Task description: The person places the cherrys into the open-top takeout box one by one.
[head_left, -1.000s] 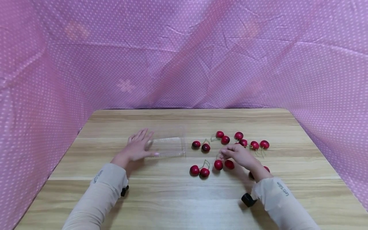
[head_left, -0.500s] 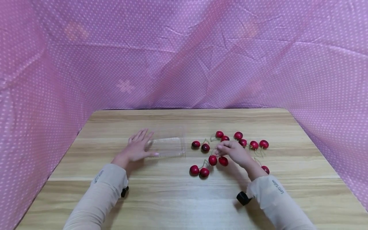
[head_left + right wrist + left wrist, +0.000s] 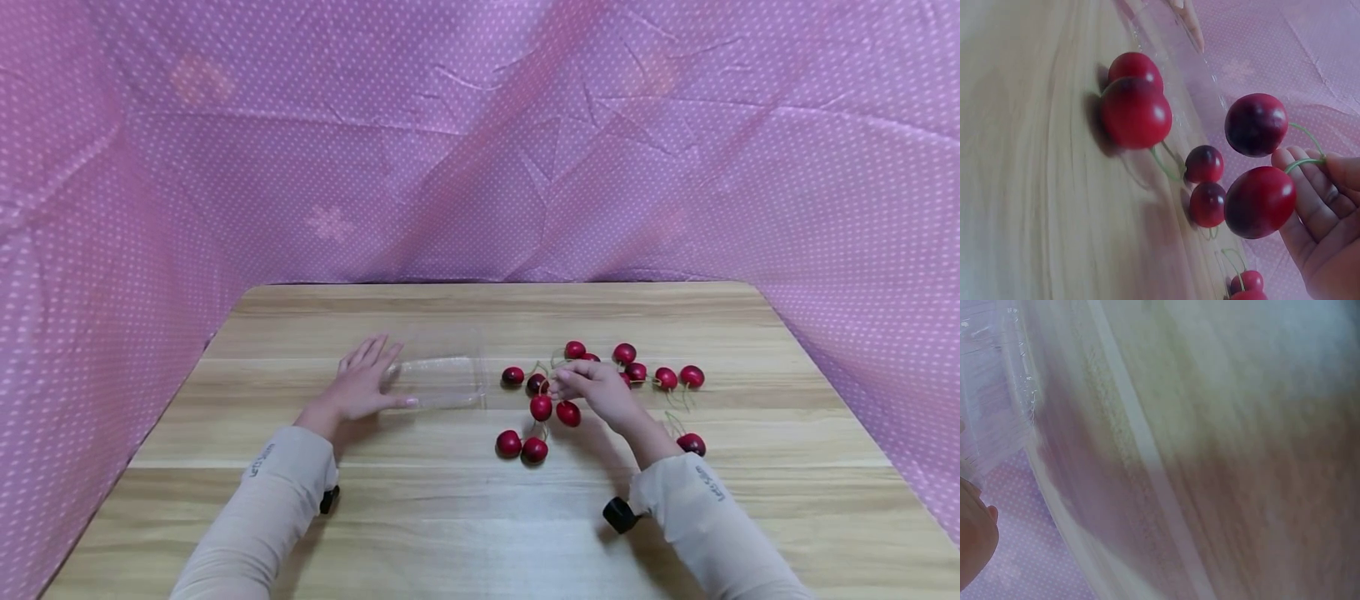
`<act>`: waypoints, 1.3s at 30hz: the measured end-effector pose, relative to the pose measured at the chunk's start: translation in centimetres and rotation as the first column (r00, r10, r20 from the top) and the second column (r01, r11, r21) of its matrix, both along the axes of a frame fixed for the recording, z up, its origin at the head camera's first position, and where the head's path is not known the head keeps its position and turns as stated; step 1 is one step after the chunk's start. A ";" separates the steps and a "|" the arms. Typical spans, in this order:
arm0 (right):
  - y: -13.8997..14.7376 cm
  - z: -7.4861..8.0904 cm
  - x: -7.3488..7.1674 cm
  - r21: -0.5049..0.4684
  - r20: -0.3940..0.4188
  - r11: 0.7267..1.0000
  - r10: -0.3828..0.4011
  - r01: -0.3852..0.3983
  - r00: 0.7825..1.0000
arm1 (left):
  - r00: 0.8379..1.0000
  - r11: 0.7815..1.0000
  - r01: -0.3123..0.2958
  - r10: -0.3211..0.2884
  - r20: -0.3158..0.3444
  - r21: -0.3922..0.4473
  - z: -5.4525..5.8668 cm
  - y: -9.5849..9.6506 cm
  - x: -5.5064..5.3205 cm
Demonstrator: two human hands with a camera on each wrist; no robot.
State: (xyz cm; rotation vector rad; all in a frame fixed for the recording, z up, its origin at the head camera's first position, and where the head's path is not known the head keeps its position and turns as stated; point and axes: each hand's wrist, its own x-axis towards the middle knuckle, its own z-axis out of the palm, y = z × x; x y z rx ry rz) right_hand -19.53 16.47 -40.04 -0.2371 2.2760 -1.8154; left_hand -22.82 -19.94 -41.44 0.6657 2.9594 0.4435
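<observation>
Fingers spread, my left hand (image 3: 358, 390) rests against the left side of a clear plastic box (image 3: 480, 385). The left wrist view shows only part of that hand and the box's edge (image 3: 1021, 375). My right hand (image 3: 600, 396) pinches the joined green stems of a pair of red cherries (image 3: 1260, 203), which hang off the table. Below them in the head view lies another cherry pair (image 3: 521, 447). A darker pair (image 3: 513, 377) sits between the box and my right hand, partly covered by the held cherries and fingers.
More cherry pairs lie to the right on the wooden table (image 3: 420, 517), such as one pair (image 3: 678, 377) and a single visible cherry (image 3: 692, 444) by the right sleeve. Pink dotted cloth (image 3: 480, 167) hangs around the table's back and sides.
My right hand has moved left and slightly away from me, carrying the cherry pair toward the box. The left hand stays in place on the box.
</observation>
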 end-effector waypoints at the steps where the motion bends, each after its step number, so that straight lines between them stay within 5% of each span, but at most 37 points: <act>1: -0.1 0.0 0.0 -0.006 -0.002 1.000 -0.006 0.006 1.000 | 1.000 1.000 0.000 0.000 -0.001 0.003 0.0 0.0 0.0; 17: -2.3 0.6 -0.9 -0.127 -0.022 0.991 -0.052 0.049 0.998 | 1.000 1.000 -0.015 0.015 -0.007 0.017 0.1 0.0 -0.4; 27: -4.2 1.0 -1.5 -0.135 0.008 0.988 -0.069 0.070 0.998 | 1.000 1.000 -0.015 0.015 -0.004 0.008 0.3 -0.2 -0.4; 39: -6.0 0.8 -2.0 -0.261 0.071 0.959 -0.092 0.108 0.993 | 1.000 0.999 -0.016 0.015 0.017 0.035 0.1 0.0 0.0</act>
